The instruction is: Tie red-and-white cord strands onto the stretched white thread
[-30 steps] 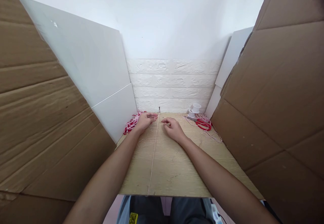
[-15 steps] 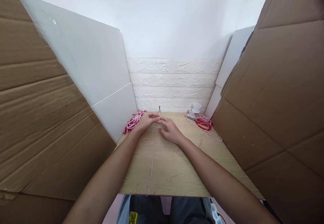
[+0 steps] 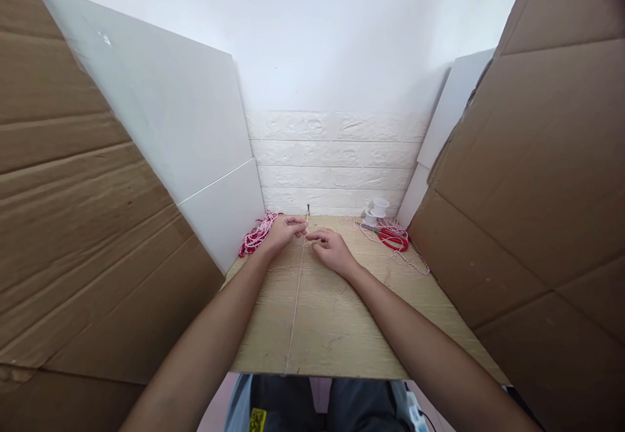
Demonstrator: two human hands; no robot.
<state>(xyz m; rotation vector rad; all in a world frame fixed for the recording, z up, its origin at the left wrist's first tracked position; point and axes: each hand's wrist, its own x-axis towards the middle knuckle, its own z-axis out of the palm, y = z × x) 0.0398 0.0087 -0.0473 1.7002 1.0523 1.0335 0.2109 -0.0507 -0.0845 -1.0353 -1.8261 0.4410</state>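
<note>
A pale cord point(image 3: 295, 311) runs taut along the wooden board, from its front edge up to a dark nail point(image 3: 308, 207) at the back. My left hand point(image 3: 284, 233) is at the cord's upper part, thumb and fingers pinched on the thread there. Just right of the cord, my right hand point(image 3: 332, 250) has its thumb and index finger curled close together at a thin loose thread. That thread is too fine to follow between the fingertips. More thin thread ends point(image 3: 283, 267) lie loose on the board below my left hand.
A red and white bundle of cords point(image 3: 256, 235) lies at the back left. White spools point(image 3: 379, 207), red-handled scissors point(image 3: 393, 240) and tangled pink cord point(image 3: 413, 262) are at the back right. Cardboard panels point(image 3: 88, 224) wall in both sides; a white brick-pattern wall point(image 3: 336, 153) stands behind.
My right hand has drawn slightly right and down, away from my left fingertips, and its fingers have curled in more. My left hand stays nearly in place.
</note>
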